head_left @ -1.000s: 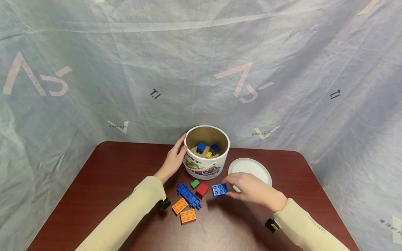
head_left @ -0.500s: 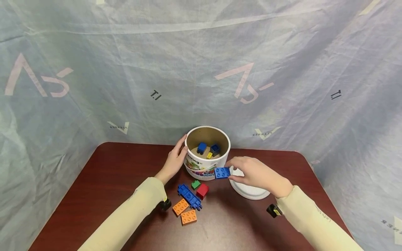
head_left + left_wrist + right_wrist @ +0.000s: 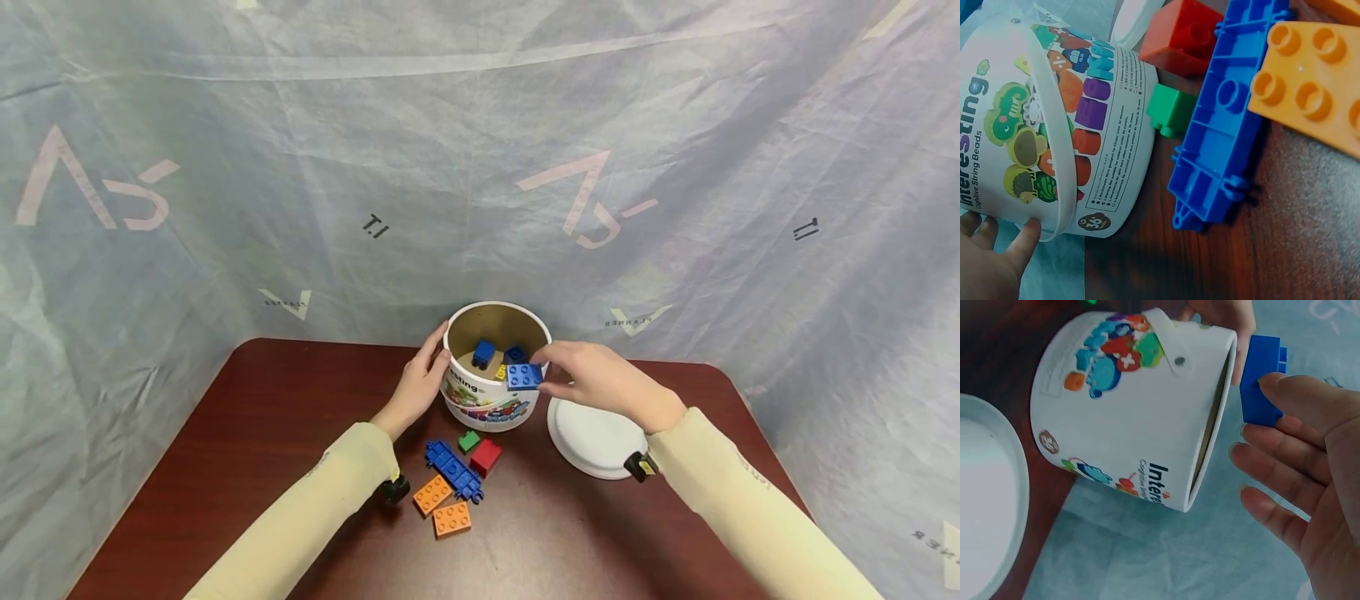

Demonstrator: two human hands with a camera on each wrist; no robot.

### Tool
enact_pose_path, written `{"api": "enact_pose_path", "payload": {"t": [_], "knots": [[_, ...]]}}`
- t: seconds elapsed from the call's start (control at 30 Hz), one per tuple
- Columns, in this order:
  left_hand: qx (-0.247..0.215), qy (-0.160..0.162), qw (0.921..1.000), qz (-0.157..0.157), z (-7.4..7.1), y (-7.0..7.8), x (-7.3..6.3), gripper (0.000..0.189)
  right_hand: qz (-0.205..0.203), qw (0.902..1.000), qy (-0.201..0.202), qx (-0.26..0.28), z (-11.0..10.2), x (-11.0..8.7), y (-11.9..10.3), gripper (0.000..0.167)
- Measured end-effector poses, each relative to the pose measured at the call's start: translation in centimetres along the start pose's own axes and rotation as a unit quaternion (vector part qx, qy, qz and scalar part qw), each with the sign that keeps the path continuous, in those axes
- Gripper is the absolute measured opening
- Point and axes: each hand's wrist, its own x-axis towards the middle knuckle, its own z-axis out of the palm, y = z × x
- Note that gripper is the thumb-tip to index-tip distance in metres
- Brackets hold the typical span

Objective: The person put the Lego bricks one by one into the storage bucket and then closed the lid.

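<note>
Between thumb and fingers my right hand (image 3: 596, 379) pinches a blue building brick (image 3: 523, 377), held at the front right rim of the white bucket (image 3: 491, 408). The right wrist view shows that blue brick (image 3: 1261, 379) just outside the bucket's mouth. My left hand (image 3: 415, 383) rests against the bucket's left side, its fingers fairly straight, as the left hand (image 3: 997, 256) also shows in the left wrist view. Inside the bucket lie a blue brick (image 3: 483, 353), a darker blue brick (image 3: 515, 354) and a small yellow piece (image 3: 501, 372), partly hidden by the held brick.
In front of the bucket lie a green brick (image 3: 468, 442), a red brick (image 3: 486, 457), a long blue chassis-like piece (image 3: 454, 472) and two orange bricks (image 3: 432, 496). A white lid (image 3: 596, 437) is on the red-brown table (image 3: 315, 400) at right. Grey sheeting (image 3: 450, 167) hangs behind.
My right hand has lifted the blue brick from the table beside the red brick and carried it up to the bucket's rim. The left hand stays on the bucket.
</note>
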Motion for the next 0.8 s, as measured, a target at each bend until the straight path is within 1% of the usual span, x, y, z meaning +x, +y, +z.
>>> {"api": "enact_pose_path", "payload": {"t": [0.17,0.33,0.43,0.6,0.8], "knots": [[-0.002,0.006,0.9999,0.011,-0.2,0.1,0.2,0.055,-0.003,0.9999,-0.006,-0.016,-0.7,1.9,0.9,0.027],[0.006,0.006,1.0000,0.005,-0.4,0.0,0.3,0.057,-0.002,0.9994,-0.013,-0.033,-1.1,3.4,1.5,0.027],[0.005,0.006,1.0000,0.001,-0.5,0.0,0.2,0.058,0.008,0.9990,-0.015,-0.041,-1.1,4.2,1.7,0.028],[0.001,0.007,1.0000,0.004,-0.4,0.0,-0.1,0.060,0.034,0.9986,-0.023,-0.033,-1.0,5.3,1.9,0.030],[0.000,0.001,1.0000,0.007,-0.2,0.0,-0.1,0.060,0.046,0.9982,-0.028,-0.027,-0.8,6.7,2.2,0.029]]}}
